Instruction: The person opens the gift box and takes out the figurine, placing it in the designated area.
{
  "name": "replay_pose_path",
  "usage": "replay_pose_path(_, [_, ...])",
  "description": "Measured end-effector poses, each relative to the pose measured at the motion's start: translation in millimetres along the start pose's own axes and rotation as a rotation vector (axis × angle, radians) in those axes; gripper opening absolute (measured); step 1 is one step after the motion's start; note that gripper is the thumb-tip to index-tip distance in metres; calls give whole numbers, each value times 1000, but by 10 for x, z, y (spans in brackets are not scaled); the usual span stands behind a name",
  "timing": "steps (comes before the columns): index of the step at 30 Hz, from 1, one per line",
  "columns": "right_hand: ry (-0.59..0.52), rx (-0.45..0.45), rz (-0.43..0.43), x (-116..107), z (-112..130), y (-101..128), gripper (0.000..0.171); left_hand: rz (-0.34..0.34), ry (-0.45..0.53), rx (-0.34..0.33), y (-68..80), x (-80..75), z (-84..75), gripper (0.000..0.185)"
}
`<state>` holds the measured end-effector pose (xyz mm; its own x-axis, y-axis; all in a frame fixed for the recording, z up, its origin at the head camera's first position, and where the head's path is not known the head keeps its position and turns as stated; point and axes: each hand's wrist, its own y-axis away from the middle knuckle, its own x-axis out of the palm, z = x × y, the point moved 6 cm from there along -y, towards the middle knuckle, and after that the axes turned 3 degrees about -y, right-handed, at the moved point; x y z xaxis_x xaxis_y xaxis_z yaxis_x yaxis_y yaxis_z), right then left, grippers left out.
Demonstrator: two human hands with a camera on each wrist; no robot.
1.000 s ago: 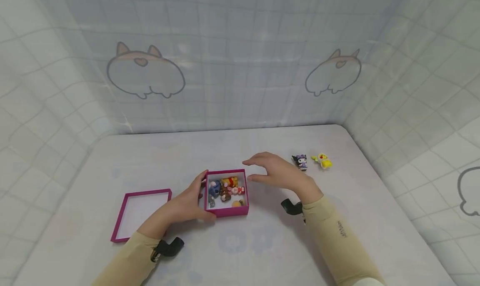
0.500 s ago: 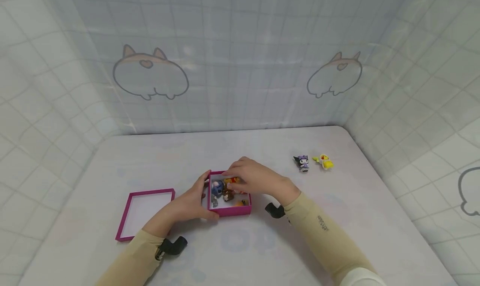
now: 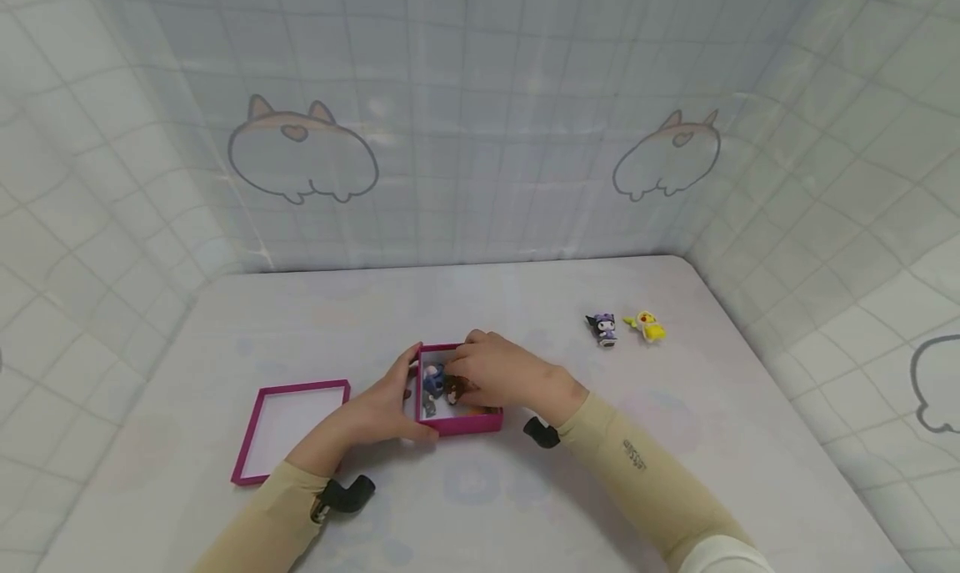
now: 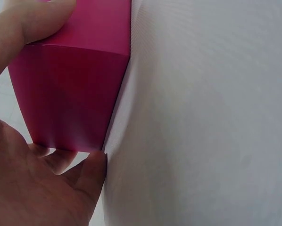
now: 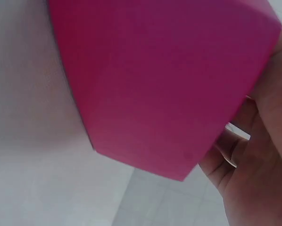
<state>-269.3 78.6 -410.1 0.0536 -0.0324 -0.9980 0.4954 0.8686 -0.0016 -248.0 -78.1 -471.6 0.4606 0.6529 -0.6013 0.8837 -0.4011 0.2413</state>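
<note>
A magenta open box with several small figurines stands at the middle of the table in the head view. My left hand grips its left end, the thumb on the near wall and the fingers round the far side. My right hand reaches over the right wall, fingers bent down inside. Close to its fingertips lies a brown figurine, with a blue one and a small grey one to the left. The hand covers the box's right part, and I cannot tell whether its fingers pinch a figurine.
A magenta-rimmed white lid lies left of the box, partly behind my left forearm. At the back right are a black-and-purple figurine and a yellow-and-white one. A grid-patterned curtain closes off the table's back.
My right hand has moved left from beside the box and down into it, covering the red and yellow figurines. My left hand has kept its grip on the box.
</note>
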Motion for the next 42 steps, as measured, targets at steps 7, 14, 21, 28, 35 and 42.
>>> replay_pose_path(7, [16,41,64,80,21,-45,39,12,10,6,-12,2,15,139])
replay_pose_path(14, [104,33,64,67,76,-118,29,0,-7,1,-22,-44,10,138])
replay_pose_path(21, [136,55,76,82,51,-115,31,3,5,15,-46,-50,0,138])
replay_pose_path(28, [69,29,80,70,47,-130,26,8,12,4,-45,-40,7,138])
replay_pose_path(35, [-57,19,8,-1,-25,-46,26,7,16,12,-31,-26,1,138])
replay_pose_path(42, [-131,-3,-82,-68,-71,30,30,5,2,15,-23,-38,-11,139])
